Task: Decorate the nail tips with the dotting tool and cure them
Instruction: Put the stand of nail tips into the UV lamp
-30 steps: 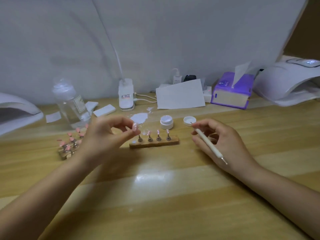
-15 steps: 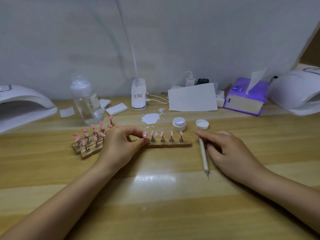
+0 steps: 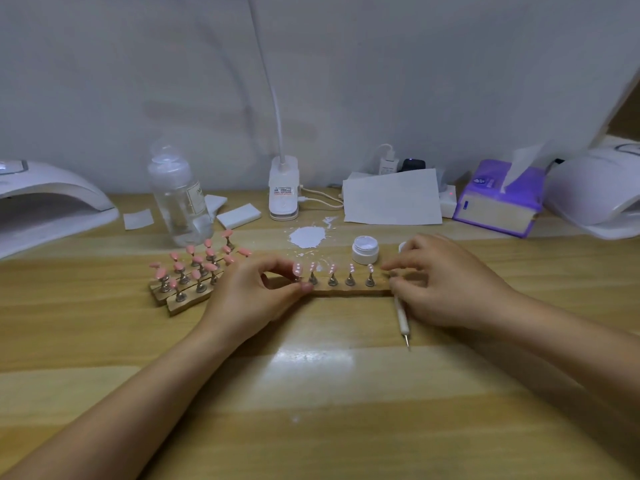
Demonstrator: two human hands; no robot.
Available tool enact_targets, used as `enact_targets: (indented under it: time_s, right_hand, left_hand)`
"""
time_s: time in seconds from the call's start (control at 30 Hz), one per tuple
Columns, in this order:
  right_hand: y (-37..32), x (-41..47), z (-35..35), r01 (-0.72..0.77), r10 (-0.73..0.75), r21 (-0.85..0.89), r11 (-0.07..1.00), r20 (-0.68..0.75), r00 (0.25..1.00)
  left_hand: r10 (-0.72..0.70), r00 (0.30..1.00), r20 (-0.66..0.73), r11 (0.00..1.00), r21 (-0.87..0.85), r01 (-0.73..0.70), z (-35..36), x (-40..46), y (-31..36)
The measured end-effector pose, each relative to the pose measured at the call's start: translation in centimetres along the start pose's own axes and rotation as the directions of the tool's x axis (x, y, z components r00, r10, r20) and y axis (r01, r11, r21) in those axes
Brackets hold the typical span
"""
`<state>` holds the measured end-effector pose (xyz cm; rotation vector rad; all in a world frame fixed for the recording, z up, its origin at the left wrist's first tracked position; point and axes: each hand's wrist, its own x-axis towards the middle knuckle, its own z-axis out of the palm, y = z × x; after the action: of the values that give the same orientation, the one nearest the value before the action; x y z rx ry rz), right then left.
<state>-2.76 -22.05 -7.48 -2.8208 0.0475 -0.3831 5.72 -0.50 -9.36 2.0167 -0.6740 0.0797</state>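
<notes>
Both forearms reach in from the near edge and converge toward the middle. The left hand (image 3: 256, 299) lies with its back up and turned slightly outward, its thumb and forefinger curled toward each other into a pinch at their tips, the other fingers (image 3: 277, 263) tucked behind. The right hand (image 3: 446, 282) sits palm down, knuckles raised, its fingers bent and pointing left, tips close together. Both wrists are low, the forearms bare.

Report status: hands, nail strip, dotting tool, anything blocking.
Left hand pinches the strip's left end; right hand grips the right end. Wooden strip on table, five tips dotted. Dotting tool lying loose. Nothing blocking.
</notes>
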Motion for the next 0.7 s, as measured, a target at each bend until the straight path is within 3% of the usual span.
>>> enact_targets:
  time_s: [0.17,0.33,0.5,0.7]
  right_hand:
    - [-0.6,1.1,-0.4,0.066,-0.060,-0.057,0.996,0.101,0.993]
    - [-0.6,1.9,-1.5,0.218,-0.211,-0.115,0.969,0.067,0.975]
    - [0.6,0.2,-4.4,0.364,-0.376,-0.175,0.915,-0.041,0.926]
    - [6.3,-4.2,-10.0,0.151,-0.168,-0.263,0.953,-0.044,0.985]
  left_hand:
    - [0.025,0.999,0.031,0.998,0.056,-0.027,0.0,-0.2,-0.1]
    - [0.054,0.999,0.003,0.994,0.091,-0.054,0.0,-0.4,-0.1]
    - [0.168,0.985,0.029,0.968,0.186,-0.171,-0.2,-0.7,0.1]
    - [0.355,0.929,0.108,0.879,0.298,-0.371,-0.1,-1.2,0.9]
